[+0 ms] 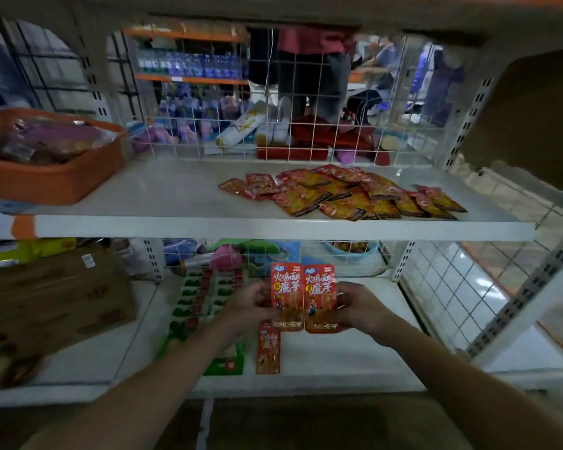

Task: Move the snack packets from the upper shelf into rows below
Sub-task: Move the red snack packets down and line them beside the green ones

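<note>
A loose pile of red and yellow snack packets (345, 193) lies on the upper shelf (273, 227), right of its middle. Over the lower shelf (338, 365) I hold two red packets upright, side by side. My left hand (252, 303) grips the left packet (286, 295) and my right hand (359, 308) grips the right packet (320, 297). One more red packet (268, 349) lies flat on the lower shelf just under my left hand. Green packets (205, 297) lie in rows to its left.
An orange basket (49, 180) of goods sits at the upper shelf's left end. A cardboard box (52, 297) stands on the lower shelf at the left. White wire mesh (273, 125) backs both shelves, and a slotted upright (517, 306) stands at the right.
</note>
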